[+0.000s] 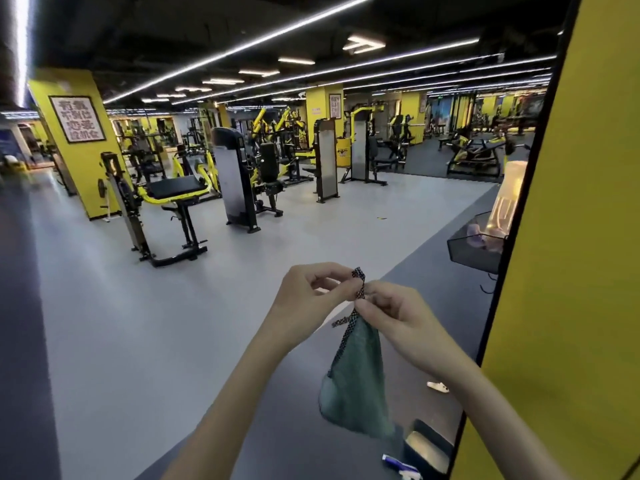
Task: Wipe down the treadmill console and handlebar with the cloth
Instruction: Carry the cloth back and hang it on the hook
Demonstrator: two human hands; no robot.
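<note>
A green cloth [356,379] with a dark dotted trim along one edge hangs in front of me at the lower centre. My left hand [311,299] pinches the trim at the cloth's top corner. My right hand [394,317] pinches the same trim just below and to the right, fingers curled. The rest of the cloth droops freely between my forearms. No treadmill console or handlebar shows in this view.
A yellow pillar [568,271] with a mirror stands close at the right. A black wire basket [474,251] hangs on it. Weight machines [235,181] and a bench [173,202] stand across the grey floor. A white spray bottle tip [401,465] lies low right.
</note>
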